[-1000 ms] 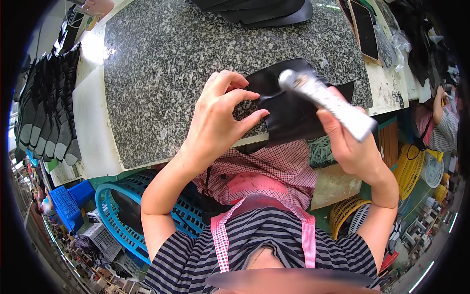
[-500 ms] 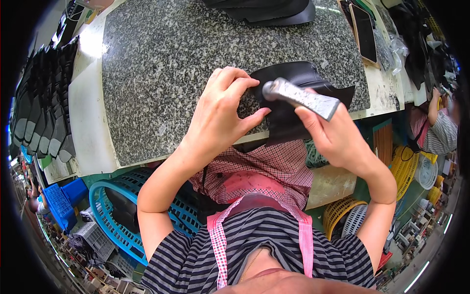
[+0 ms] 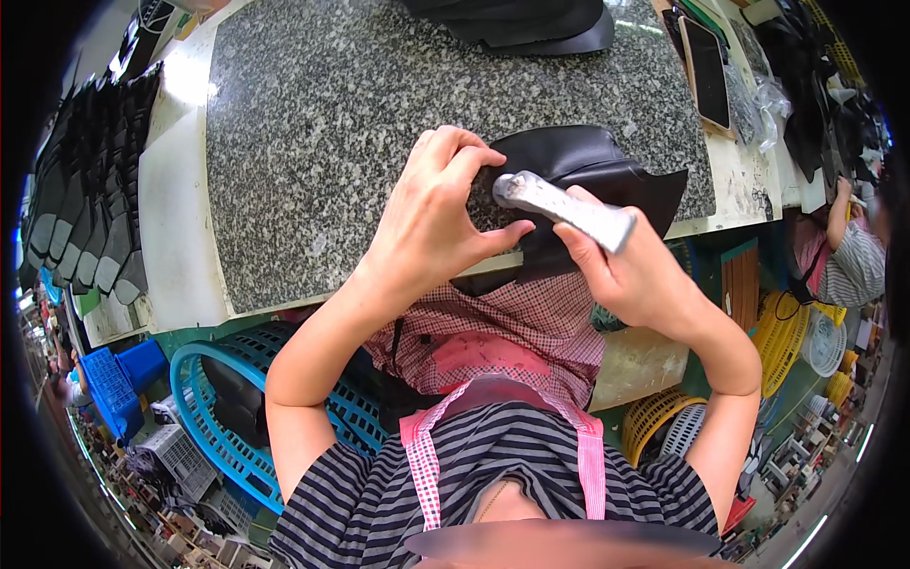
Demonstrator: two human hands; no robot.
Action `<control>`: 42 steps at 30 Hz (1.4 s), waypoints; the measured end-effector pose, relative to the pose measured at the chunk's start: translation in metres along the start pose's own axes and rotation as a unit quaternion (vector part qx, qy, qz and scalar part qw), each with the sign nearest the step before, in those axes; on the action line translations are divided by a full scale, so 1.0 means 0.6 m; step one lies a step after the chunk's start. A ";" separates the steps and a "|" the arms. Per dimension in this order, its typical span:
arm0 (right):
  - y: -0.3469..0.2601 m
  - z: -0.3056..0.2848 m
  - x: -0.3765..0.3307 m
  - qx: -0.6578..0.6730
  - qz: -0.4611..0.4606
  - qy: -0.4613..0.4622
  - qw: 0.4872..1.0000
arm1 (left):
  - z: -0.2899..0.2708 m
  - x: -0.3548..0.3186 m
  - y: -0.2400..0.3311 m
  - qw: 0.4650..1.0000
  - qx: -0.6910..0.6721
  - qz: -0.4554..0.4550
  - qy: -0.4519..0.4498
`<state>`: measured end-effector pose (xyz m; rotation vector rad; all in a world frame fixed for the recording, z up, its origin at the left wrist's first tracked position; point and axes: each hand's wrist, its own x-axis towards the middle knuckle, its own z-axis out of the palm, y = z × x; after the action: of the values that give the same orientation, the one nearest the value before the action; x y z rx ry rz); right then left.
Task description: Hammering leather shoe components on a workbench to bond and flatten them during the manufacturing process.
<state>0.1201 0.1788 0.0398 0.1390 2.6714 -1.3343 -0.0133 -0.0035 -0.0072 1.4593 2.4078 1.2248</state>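
Observation:
A black leather piece (image 3: 569, 156) with a curved, folded outline lies on the near right part of the speckled stone slab (image 3: 313, 142), its near end hanging over the edge. My left hand (image 3: 431, 209) is at its left side, curled fingertips and thumb pressing on the leather's edge at two spots with a gap between. In my right hand (image 3: 640, 270) is a metal hammer (image 3: 559, 209), gripped with the fingers wrapped round it. Its rounded head is down at the leather between my left thumb and fingers; whether it touches is unclear. The hammer's handle is mostly hidden by my hand.
More black leather pieces (image 3: 531, 28) are stacked at the slab's far edge. A phone (image 3: 704, 71) lies at the far right. Rows of black pieces (image 3: 90, 190) stand at the left. Below the table are a blue basket (image 3: 213, 408) and yellow baskets (image 3: 654, 417).
The hammer has come down and to the left, its head now lower by the leather's left edge. My right hand moved with it. My left hand stays nearly in place.

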 end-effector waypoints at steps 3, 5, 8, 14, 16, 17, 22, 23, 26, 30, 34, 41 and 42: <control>-0.027 -0.025 0.005 -0.039 -0.058 0.056 0.996 | -0.002 0.000 -0.001 1.000 0.018 -0.004 -0.001; -0.010 -0.009 -0.006 -0.005 -0.109 0.105 0.988 | 0.001 0.002 0.001 1.000 0.023 0.002 -0.002; 0.006 -0.004 -0.014 0.012 0.017 0.022 1.000 | 0.002 0.006 0.009 0.999 0.036 0.006 0.001; 0.075 0.007 -0.081 0.090 0.004 0.376 0.922 | -0.002 0.038 0.031 0.979 0.202 0.003 -0.040; 0.089 0.002 -0.097 -0.016 0.101 0.397 0.912 | 0.007 0.058 0.040 0.979 0.194 -0.020 -0.057; 0.092 -0.003 -0.095 -0.044 0.122 0.400 0.908 | 0.014 0.065 0.039 0.985 0.154 -0.031 -0.068; 0.133 0.021 -0.094 0.195 0.143 0.360 0.901 | 0.026 0.110 0.040 0.970 0.040 -0.140 -0.192; 0.131 0.023 -0.093 0.214 0.125 0.370 0.895 | 0.037 0.100 0.027 0.986 0.040 -0.091 -0.130; 0.133 0.023 -0.093 0.252 0.108 0.362 0.891 | 0.018 0.095 0.032 0.936 -0.166 -0.237 -0.200; 0.113 0.025 -0.096 0.330 0.119 0.307 0.885 | 0.002 0.046 0.032 0.751 -0.504 -0.383 -0.190; 0.100 0.058 -0.078 0.349 0.059 0.269 0.896 | -0.005 -0.010 0.023 0.615 -0.626 -0.453 -0.158; 0.073 0.096 -0.052 0.323 0.033 0.229 0.918 | -0.023 -0.134 -0.007 0.385 -0.844 -0.373 -0.029; 0.065 0.101 -0.048 0.325 0.029 0.221 0.919 | -0.027 -0.145 -0.001 0.388 -0.843 -0.371 -0.020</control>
<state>0.1598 0.1533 -0.0217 0.6564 2.3659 -2.3530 0.0264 -0.0804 -0.0246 -0.3013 0.3361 1.8555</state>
